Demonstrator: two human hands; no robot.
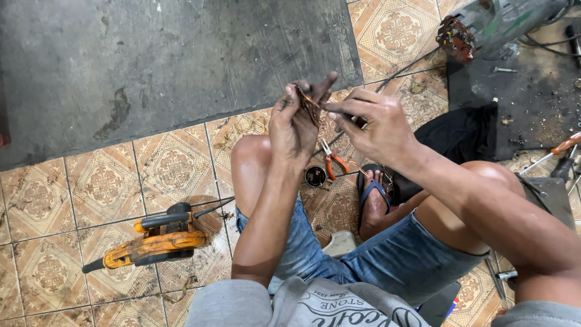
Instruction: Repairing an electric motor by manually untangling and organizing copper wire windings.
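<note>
Floor tiles [103,181] noted as tan and orange with a repeated ornamental medallion pattern, grout lines dark; mat [151,66] recorded as plain dark grey with darker stains; electric blower [154,242] seen in orange with black handle and nozzle; pliers [334,161] observed with orange-red grips; denim shorts [387,257] logged as faded blue; sandal strap [370,189] noted as blue; cloth [466,133] recorded as black; wire bundle [311,108] held in the left hand [295,124] seen as coppery brown; shirt [315,306] noted as grey with dark print.
</note>
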